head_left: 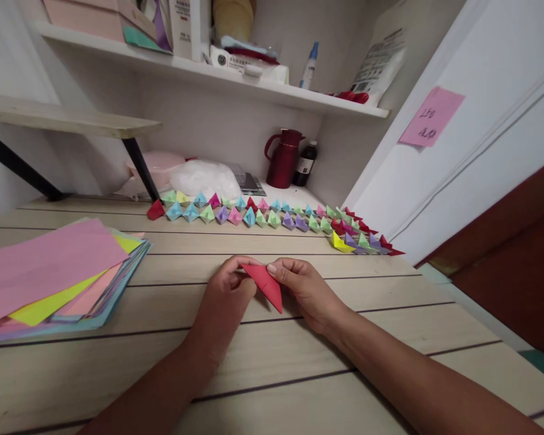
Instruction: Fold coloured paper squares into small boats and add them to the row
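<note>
A folded red paper piece, long and pointed, is held between both my hands just above the wooden table. My left hand pinches its left end with fingers closed. My right hand grips its upper right edge, thumb and fingers pressed on the paper. A long row of small folded paper boats in many colours lies beyond the hands, running from a red one at the left to a cluster at the right.
A stack of coloured paper sheets lies at the left. At the back stand a dark red jug, a dark bottle and a white bag. A shelf with boxes hangs above. A pink note sticks on the right wall.
</note>
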`<action>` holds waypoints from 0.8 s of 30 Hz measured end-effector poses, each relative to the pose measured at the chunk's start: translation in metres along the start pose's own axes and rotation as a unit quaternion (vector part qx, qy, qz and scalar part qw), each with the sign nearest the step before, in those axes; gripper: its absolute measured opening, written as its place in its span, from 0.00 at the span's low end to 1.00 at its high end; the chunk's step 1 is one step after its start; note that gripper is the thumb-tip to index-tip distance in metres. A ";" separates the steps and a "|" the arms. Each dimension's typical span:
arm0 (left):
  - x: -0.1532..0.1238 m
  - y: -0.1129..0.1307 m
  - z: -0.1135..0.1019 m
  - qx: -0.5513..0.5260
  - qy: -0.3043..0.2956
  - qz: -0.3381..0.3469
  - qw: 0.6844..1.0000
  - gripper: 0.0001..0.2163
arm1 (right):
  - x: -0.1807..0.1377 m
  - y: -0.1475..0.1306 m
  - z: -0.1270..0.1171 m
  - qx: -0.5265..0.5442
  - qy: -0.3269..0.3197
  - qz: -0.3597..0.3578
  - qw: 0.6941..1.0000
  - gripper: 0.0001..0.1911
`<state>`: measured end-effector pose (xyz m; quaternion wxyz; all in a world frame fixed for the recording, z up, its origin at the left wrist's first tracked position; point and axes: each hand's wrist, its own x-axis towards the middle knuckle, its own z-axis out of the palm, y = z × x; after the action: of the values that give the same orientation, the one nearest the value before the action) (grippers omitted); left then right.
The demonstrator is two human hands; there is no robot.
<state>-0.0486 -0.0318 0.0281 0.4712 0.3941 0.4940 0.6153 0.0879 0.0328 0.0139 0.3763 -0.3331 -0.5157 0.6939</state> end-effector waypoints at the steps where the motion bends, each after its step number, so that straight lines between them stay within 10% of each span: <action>1: 0.001 0.000 -0.001 -0.002 -0.007 -0.001 1.000 0.07 | 0.000 -0.001 0.000 0.003 -0.001 0.001 1.000 0.18; 9: 0.006 -0.007 -0.005 0.038 0.006 0.006 0.999 0.04 | -0.002 -0.003 0.003 -0.022 0.007 0.010 1.000 0.16; 17: 0.010 -0.020 0.000 0.007 0.007 -0.002 1.000 0.29 | -0.002 0.000 0.005 -0.015 0.015 -0.066 0.998 0.13; 24: 0.008 -0.013 -0.001 0.058 -0.042 -0.027 0.997 0.09 | 0.000 0.000 0.003 -0.095 0.027 -0.137 0.986 0.10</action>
<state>-0.0493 -0.0236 0.0151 0.4845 0.4329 0.5186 0.5558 0.0850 0.0312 0.0152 0.4485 -0.3124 -0.6095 0.5742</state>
